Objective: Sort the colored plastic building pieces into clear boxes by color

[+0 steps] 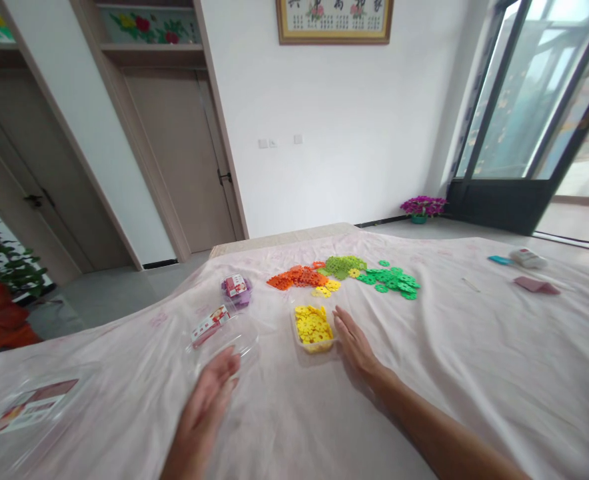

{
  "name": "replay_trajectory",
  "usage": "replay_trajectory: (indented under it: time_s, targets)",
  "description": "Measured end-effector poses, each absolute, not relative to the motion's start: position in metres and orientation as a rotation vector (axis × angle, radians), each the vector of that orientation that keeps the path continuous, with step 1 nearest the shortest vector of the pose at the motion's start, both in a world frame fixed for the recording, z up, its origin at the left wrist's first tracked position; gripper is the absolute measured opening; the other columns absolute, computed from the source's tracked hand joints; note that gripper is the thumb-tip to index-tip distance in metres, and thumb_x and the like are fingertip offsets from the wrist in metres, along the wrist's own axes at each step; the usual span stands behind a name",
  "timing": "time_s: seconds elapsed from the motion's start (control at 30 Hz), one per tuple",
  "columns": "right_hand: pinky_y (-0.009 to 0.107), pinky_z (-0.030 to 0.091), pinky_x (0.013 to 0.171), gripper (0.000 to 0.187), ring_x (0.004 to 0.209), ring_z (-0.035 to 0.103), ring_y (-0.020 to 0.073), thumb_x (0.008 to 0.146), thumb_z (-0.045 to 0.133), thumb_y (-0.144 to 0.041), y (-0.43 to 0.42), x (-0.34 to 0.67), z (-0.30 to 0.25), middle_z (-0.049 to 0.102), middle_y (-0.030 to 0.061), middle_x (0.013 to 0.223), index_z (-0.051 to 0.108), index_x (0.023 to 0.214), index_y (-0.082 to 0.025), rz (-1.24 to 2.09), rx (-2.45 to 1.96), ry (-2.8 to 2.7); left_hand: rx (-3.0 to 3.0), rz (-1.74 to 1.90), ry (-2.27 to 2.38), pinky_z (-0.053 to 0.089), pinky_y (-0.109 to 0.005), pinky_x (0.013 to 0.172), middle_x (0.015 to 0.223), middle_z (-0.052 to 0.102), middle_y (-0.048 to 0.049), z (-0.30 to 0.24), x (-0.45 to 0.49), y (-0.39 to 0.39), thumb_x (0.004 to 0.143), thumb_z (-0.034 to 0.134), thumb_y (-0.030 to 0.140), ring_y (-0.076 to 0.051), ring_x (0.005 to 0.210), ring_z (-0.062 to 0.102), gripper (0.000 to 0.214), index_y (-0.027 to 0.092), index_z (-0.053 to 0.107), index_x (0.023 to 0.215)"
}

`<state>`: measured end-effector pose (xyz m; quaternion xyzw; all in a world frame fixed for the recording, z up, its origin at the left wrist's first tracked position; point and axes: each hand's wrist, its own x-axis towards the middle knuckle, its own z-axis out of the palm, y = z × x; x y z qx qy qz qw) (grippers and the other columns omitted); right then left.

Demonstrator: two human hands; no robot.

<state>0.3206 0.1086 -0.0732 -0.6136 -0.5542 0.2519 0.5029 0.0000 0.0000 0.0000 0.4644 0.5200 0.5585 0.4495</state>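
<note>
A clear plastic box [317,347] full of yellow flower-shaped pieces [313,324] stands upright on the cloth. Along its right side lies my right hand [355,343], fingers stretched out and close to the wall; whether they touch is hard to tell. My left hand [212,387], slightly blurred, hovers to the box's left with fingers extended and nothing in them. Just beyond it is an open clear container [239,337] with a labelled lid [211,325]. Behind the box are loose piles of orange pieces [297,277], olive-green pieces [343,267] and green pieces [394,281], with some yellow ones between.
A closed box of purple pieces [236,290] sits at the back left. A large clear labelled container [29,413] lies at the near left. On the right are a pink cloth [537,285], a white packet [527,258] and a blue item [499,260].
</note>
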Motion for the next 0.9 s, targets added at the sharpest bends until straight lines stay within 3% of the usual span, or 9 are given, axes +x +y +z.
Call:
replay_trajectory:
  time_s: [0.07, 0.2, 0.3, 0.37, 0.47, 0.57, 0.77, 0.9]
  targets:
    - [0.046, 0.029, 0.119, 0.071, 0.139, 0.044, 0.0285, 0.093, 0.036, -0.066, 0.108, 0.316, -0.071, 0.052, 0.0157, 0.147, 0.054, 0.140, -0.015, 0.643, -1.469, -1.351, 1.296, 1.173, 1.159, 0.033, -0.044, 0.118, 0.150, 0.048, -0.0123, -0.009, 0.043, 0.035, 0.081, 0.066, 0.055, -0.030, 0.141, 0.042, 0.069, 0.023, 0.052, 0.140]
    - [0.045, 0.037, 0.114, 0.068, 0.133, 0.051, 0.0292, 0.093, 0.040, -0.065, 0.110, 0.311, -0.067, 0.057, 0.0142, 0.142, 0.059, 0.135, -0.016, 0.684, -1.391, -1.375, 1.418, 1.161, 1.095, 0.017, -0.040, 0.124, 0.163, 0.026, -0.0146, -0.033, 0.106, 0.096, 0.083, 0.060, 0.058, -0.027, 0.151, 0.022, 0.083, 0.017, 0.036, 0.151]
    - [0.044, 0.051, 0.096, 0.062, 0.111, 0.065, 0.0284, 0.096, 0.033, -0.060, 0.125, 0.324, -0.067, 0.067, 0.0132, 0.128, 0.065, 0.127, -0.017, 0.837, -1.366, -1.429, 1.272, 1.213, 1.043, 0.019, -0.035, 0.124, 0.165, 0.020, -0.0121, -0.043, 0.123, 0.125, 0.089, 0.051, 0.056, -0.024, 0.153, 0.018, 0.081, 0.018, 0.024, 0.156]
    - [0.042, 0.052, 0.092, 0.055, 0.102, 0.068, 0.0269, 0.098, 0.034, -0.052, 0.144, 0.340, -0.067, 0.071, 0.0130, 0.119, 0.067, 0.122, -0.016, 0.796, -1.445, -1.489, 1.180, 1.233, 1.002, 0.021, -0.034, 0.123, 0.166, 0.018, -0.0100, -0.048, 0.127, 0.137, 0.091, 0.049, 0.054, -0.022, 0.153, 0.018, 0.080, 0.020, 0.020, 0.157]
    - [0.040, 0.042, 0.105, 0.045, 0.120, 0.058, 0.0270, 0.095, 0.044, -0.038, 0.181, 0.369, -0.064, 0.064, 0.0141, 0.132, 0.062, 0.130, -0.015, 0.371, -1.702, -1.610, 1.113, 1.258, 0.935, 0.020, -0.036, 0.123, 0.166, 0.018, -0.0090, -0.058, 0.129, 0.146, 0.092, 0.049, 0.051, -0.021, 0.153, 0.018, 0.078, 0.022, 0.019, 0.157]
    - [0.035, 0.036, 0.107, 0.047, 0.129, 0.051, 0.0268, 0.097, 0.044, -0.033, 0.218, 0.390, -0.058, 0.056, 0.0159, 0.141, 0.054, 0.139, -0.014, 0.090, -1.999, -1.683, 1.119, 1.289, 0.895, 0.019, -0.036, 0.124, 0.166, 0.021, -0.0070, -0.068, 0.128, 0.151, 0.091, 0.052, 0.050, -0.022, 0.153, 0.018, 0.075, 0.024, 0.026, 0.156]
    - [0.033, 0.037, 0.097, 0.041, 0.110, 0.061, 0.0244, 0.102, 0.035, -0.035, 0.268, 0.389, -0.053, 0.071, 0.0162, 0.108, 0.071, 0.107, -0.015, 0.037, -2.146, -1.729, 1.023, 1.331, 0.912, 0.024, -0.037, 0.122, 0.159, 0.037, -0.0109, -0.078, 0.129, 0.163, 0.087, 0.059, 0.052, -0.023, 0.149, 0.030, 0.074, 0.022, 0.036, 0.151]
    - [0.035, 0.038, 0.093, 0.039, 0.115, 0.055, 0.0282, 0.099, 0.042, -0.039, 0.274, 0.377, -0.058, 0.066, 0.0190, 0.115, 0.073, 0.101, -0.014, -0.040, -2.207, -1.675, 0.993, 1.330, 0.919, 0.027, -0.037, 0.120, 0.157, 0.040, -0.0132, -0.079, 0.131, 0.169, 0.086, 0.060, 0.044, -0.023, 0.147, 0.034, 0.073, 0.020, 0.035, 0.151]
